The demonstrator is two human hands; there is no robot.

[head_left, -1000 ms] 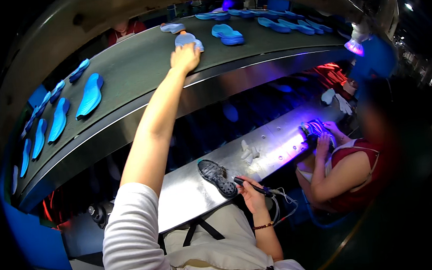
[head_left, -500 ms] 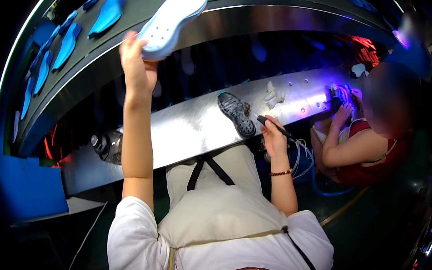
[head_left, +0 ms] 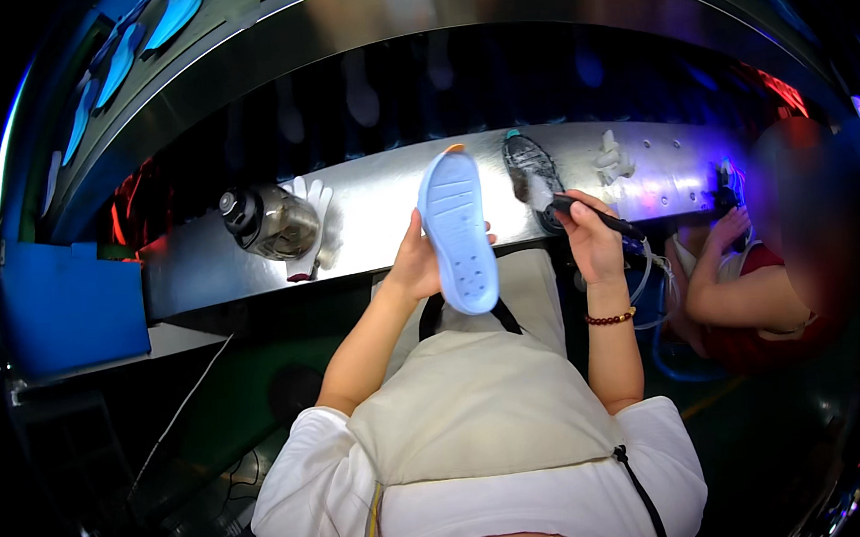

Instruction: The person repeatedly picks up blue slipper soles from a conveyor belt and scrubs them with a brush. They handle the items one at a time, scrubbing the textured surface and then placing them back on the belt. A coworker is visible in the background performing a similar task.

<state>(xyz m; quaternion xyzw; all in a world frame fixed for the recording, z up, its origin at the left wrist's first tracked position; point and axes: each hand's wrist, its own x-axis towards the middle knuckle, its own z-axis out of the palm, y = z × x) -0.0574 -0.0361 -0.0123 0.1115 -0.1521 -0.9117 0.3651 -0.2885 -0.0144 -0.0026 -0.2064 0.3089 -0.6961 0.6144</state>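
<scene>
A light-blue shoe sole with small holes toward its near end is gripped by my left hand, above the near edge of the metal bench. My right hand holds a black-handled brush with pale bristles, a tube and thin wires trailing from it. The bristles reach over a dark, white-smeared shoe sole lying on the bench; whether they touch it I cannot tell.
On the metal bench stand a dark bottle, a white glove and crumpled white scraps. Beyond runs a conveyor carrying blue soles. A co-worker sits at the right under violet light.
My left hand has brought the light-blue sole down from the conveyor's edge to in front of my body. The brush stays in my right hand; the view has shifted.
</scene>
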